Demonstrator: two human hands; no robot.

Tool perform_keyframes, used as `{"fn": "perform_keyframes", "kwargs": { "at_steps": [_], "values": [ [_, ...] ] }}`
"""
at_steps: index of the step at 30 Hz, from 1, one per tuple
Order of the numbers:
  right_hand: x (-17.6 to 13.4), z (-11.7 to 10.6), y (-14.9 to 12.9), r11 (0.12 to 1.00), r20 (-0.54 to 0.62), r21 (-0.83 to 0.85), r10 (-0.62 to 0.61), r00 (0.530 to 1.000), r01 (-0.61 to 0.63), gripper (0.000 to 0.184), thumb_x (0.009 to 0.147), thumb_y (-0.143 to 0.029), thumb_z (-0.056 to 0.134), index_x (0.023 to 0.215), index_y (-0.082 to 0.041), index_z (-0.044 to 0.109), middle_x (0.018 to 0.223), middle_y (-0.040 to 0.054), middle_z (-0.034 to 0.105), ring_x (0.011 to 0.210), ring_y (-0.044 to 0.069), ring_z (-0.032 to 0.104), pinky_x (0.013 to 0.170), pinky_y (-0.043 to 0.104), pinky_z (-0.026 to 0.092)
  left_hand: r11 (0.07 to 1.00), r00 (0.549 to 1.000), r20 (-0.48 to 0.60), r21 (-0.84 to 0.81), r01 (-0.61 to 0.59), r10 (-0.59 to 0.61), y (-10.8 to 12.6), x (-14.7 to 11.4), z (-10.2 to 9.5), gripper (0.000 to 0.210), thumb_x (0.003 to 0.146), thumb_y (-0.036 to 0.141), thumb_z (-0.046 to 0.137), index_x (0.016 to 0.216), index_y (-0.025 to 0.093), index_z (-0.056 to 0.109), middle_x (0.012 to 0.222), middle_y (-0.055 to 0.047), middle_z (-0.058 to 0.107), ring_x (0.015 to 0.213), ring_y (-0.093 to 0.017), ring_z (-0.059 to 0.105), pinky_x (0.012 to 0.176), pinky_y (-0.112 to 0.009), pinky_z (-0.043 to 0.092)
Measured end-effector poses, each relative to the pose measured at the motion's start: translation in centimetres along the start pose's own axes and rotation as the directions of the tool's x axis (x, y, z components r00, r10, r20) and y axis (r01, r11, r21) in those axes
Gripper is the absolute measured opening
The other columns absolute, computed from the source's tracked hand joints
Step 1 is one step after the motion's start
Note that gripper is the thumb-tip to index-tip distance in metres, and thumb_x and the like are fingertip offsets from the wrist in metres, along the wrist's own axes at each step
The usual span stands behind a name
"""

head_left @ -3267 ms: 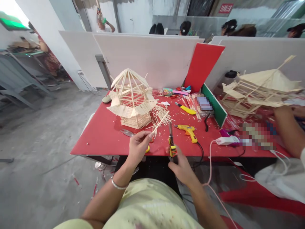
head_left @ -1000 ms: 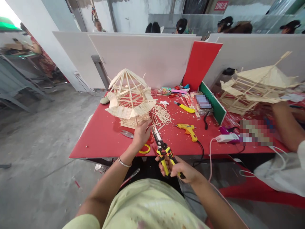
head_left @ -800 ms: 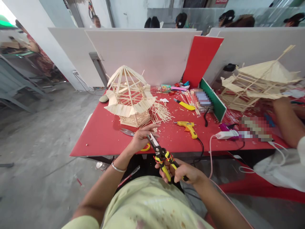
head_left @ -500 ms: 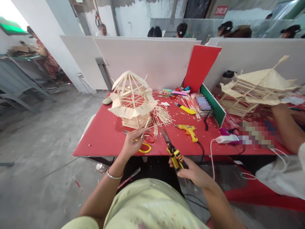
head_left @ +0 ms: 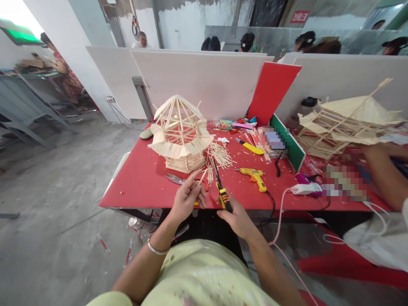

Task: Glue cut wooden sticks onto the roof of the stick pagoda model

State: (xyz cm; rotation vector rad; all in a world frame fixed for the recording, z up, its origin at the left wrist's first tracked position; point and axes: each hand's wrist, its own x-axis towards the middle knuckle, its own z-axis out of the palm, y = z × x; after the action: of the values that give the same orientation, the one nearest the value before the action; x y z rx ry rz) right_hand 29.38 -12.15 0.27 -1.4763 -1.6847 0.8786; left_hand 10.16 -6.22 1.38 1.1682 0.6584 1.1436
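1. The left hand (head_left: pixel 186 199) pinched a short wooden stick (head_left: pixel 202 177) between fingertips, above the near edge of the red tabletop (head_left: pixel 140 182).
2. The right hand (head_left: pixel 236 216) was closed around the yellow-handled cutters (head_left: pixel 219 187), blades pointing away.
3. The stick-built model house (head_left: pixel 180 134) stood just beyond, beside loose sticks (head_left: pixel 218 155).

Two stick houses (head_left: pixel 180 134), one glue gun (head_left: pixel 254 177), one cutter (head_left: pixel 219 187), one utility knife (head_left: pixel 251 147).
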Motion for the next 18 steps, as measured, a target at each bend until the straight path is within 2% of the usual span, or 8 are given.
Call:
{"fn": "perform_keyframes", "kwargs": {
  "at_steps": [3,5,8,11,12,14,16,18],
  "values": [
    [0.3,0.0,-0.3,0.997,-0.039,-0.075,0.007,0.999,-0.010,0.054,0.084,-0.033,0.054,0.137,-0.024,0.048,0.123,0.0084,0.063,0.119,0.027,0.055,0.101,0.045,0.044,0.999,0.999,-0.023,-0.043,0.030,-0.031,-0.4,-0.2,0.1,0.036,0.092,0.039,0.059,0.119,0.017,0.056,0.080,-0.002,0.066,0.053,-0.012,0.064,0.050,-0.025,0.051],
    [0.4,-0.3,0.4,0.959,-0.115,-0.256,0.096,0.989,-0.123,0.060,0.087,-0.040,0.053,0.142,-0.021,0.042,0.131,0.0134,0.058,0.123,0.030,0.053,0.100,0.046,0.042,0.996,0.998,-0.040,-0.068,0.054,-0.057,-0.5,-0.3,0.0,0.029,0.091,0.043,0.059,0.105,0.017,0.056,0.082,-0.004,0.068,0.055,-0.012,0.064,0.053,-0.025,0.052],
    [0.5,-1.1,2.1,0.730,-0.277,-0.581,0.239,0.931,-0.360,0.067,0.089,-0.049,0.050,0.145,-0.013,0.039,0.123,0.0201,0.059,0.116,0.035,0.055,0.093,0.048,0.043,0.992,0.994,-0.068,-0.094,0.081,-0.088,-0.5,-0.3,-0.2,0.029,0.092,0.047,0.057,0.091,0.018,0.052,0.076,-0.002,0.067,0.056,-0.013,0.064,0.057,-0.026,0.053],
    [0.8,-1.6,3.7,0.501,-0.384,-0.739,0.234,0.893,-0.449,0.071,0.088,-0.056,0.051,0.143,-0.011,0.043,0.115,0.0220,0.060,0.111,0.037,0.056,0.088,0.050,0.041,0.989,0.984,-0.141,-0.115,0.091,-0.107,-0.7,-0.1,-0.4,0.033,0.092,0.048,0.056,0.082,0.017,0.052,0.072,-0.001,0.065,0.057,-0.012,0.064,0.056,-0.024,0.051],
    [1.0,-1.6,3.9,0.470,-0.394,-0.763,0.204,0.896,-0.443,0.073,0.087,-0.058,0.053,0.142,-0.010,0.045,0.117,0.0229,0.059,0.111,0.038,0.055,0.089,0.051,0.040,0.989,0.980,-0.165,-0.115,0.091,-0.109,-0.8,0.0,-0.5,0.033,0.092,0.048,0.057,0.081,0.017,0.053,0.072,-0.001,0.065,0.056,-0.012,0.063,0.055,-0.022,0.050],
    [1.7,-1.2,3.5,0.479,-0.374,-0.795,0.096,0.923,-0.372,0.073,0.086,-0.059,0.055,0.141,-0.011,0.047,0.126,0.0233,0.055,0.116,0.039,0.051,0.094,0.053,0.036,0.990,0.975,-0.192,-0.107,0.091,-0.111,-1.1,0.1,-0.9,0.031,0.091,0.046,0.059,0.087,0.016,0.056,0.072,-0.001,0.065,0.055,-0.011,0.062,0.054,-0.022,0.049],
    [2.6,0.0,2.2,0.556,-0.289,-0.804,-0.052,0.956,-0.213,0.065,0.089,-0.056,0.052,0.140,-0.015,0.049,0.132,0.0201,0.052,0.121,0.035,0.047,0.100,0.050,0.033,0.991,0.976,-0.194,-0.105,0.084,-0.103,-1.2,0.0,-1.3,0.029,0.089,0.045,0.061,0.096,0.016,0.058,0.073,-0.002,0.066,0.055,-0.012,0.062,0.056,-0.024,0.051],
    [3.8,1.9,0.5,0.637,-0.133,-0.771,-0.165,0.977,0.003,0.053,0.094,-0.047,0.047,0.138,-0.018,0.049,0.130,0.0156,0.055,0.118,0.028,0.050,0.099,0.041,0.036,0.990,0.978,-0.186,-0.117,0.075,-0.096,-1.1,-0.3,-1.7,0.028,0.089,0.042,0.063,0.099,0.016,0.058,0.075,-0.002,0.067,0.058,-0.013,0.063,0.061,-0.027,0.053]
  ]
}}
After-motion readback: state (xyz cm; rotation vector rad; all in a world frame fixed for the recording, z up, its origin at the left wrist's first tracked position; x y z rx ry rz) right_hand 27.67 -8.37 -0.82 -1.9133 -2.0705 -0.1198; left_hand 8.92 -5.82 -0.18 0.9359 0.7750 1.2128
